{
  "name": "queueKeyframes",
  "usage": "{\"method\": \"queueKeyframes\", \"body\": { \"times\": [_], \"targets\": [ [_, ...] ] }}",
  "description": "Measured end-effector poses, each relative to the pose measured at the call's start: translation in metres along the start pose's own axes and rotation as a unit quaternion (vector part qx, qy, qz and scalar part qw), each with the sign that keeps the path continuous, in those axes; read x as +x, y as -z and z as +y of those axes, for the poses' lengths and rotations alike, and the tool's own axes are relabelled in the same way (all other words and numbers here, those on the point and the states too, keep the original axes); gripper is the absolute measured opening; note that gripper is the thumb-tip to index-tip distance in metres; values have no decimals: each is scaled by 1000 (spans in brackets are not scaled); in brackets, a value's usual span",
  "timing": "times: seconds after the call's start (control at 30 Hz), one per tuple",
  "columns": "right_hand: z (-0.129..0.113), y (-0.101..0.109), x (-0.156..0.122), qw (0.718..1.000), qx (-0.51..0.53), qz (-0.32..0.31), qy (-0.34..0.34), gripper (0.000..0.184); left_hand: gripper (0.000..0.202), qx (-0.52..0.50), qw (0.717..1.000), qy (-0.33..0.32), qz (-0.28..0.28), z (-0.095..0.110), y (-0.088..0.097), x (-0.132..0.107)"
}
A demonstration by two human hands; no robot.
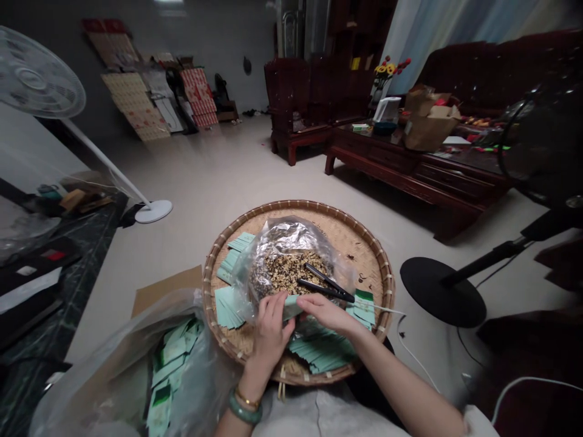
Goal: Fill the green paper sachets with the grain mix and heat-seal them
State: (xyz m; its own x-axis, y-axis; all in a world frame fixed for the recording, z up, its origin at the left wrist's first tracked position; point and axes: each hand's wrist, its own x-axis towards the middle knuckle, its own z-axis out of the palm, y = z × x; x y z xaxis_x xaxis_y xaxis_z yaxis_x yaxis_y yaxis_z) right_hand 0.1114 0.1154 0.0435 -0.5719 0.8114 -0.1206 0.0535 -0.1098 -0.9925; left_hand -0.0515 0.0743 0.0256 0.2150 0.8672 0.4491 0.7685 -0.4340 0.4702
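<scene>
My left hand (272,325) and my right hand (324,311) both grip a small pale green packet (291,308) in front of me, one at each end. Just beyond it an open clear plastic bag (291,233) holds a loose mix of pale and dark dried bits (285,270). A black hair straightener (327,284), its two arms apart, rests on the bag's right side with a white cord trailing off. Fanned green packets (321,352) lie below my hands, with more stacks (228,306) at the left. Everything sits on a round woven bamboo tray (298,379).
At lower left a large clear bag (104,364) contains several green packets (173,358). A white fan (153,210) stands left, a black fan base (443,291) right. Behind are a dark wooden coffee table (410,164) with a paper bag (428,121) and stacked cartons (136,106).
</scene>
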Motion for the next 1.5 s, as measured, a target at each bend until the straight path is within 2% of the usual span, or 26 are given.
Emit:
{"method": "queueKeyframes", "body": {
  "times": [0.1,0.2,0.27,0.3,0.33,0.37,0.43,0.53,0.63,0.8,1.0,1.3,1.4,1.5],
  "targets": [
    [-3,2,-1,999,45,22,-9,45,51,2,999,13,31,-2,-3,-2],
    [-5,10,3,991,58,118,13,43,47,7,997,42,66,-5,-4,-2],
    [-7,18,12,981,-15,185,55,36,45,3,995,66,74,-8,-2,-1],
    [-9,22,18,973,-83,201,79,28,44,-3,994,78,76,-9,-1,0],
    [-11,25,25,962,-164,193,103,21,43,-10,993,90,77,-10,0,0],
    [-13,27,33,948,-240,166,125,27,42,-17,992,100,80,-11,1,1],
    [-17,28,51,912,-372,91,147,54,42,-29,988,118,91,-11,3,1],
    [-19,21,78,859,-501,24,101,75,42,-42,985,137,100,-11,5,-1],
    [-16,13,98,837,-543,26,58,69,42,-56,982,147,100,-13,5,-4],
    [-8,14,109,847,-526,46,56,54,42,-70,981,153,101,-15,4,-4],
    [-10,27,107,885,-455,59,71,30,43,-90,977,162,105,-12,4,0],
    [-11,44,99,937,-332,92,55,22,44,-106,975,167,97,-7,4,8],
    [-22,52,92,949,-297,85,55,22,45,-103,976,169,96,-6,2,12],
    [-48,57,79,964,-250,52,69,22,48,-95,977,173,86,-6,-1,19]
  ]
}}
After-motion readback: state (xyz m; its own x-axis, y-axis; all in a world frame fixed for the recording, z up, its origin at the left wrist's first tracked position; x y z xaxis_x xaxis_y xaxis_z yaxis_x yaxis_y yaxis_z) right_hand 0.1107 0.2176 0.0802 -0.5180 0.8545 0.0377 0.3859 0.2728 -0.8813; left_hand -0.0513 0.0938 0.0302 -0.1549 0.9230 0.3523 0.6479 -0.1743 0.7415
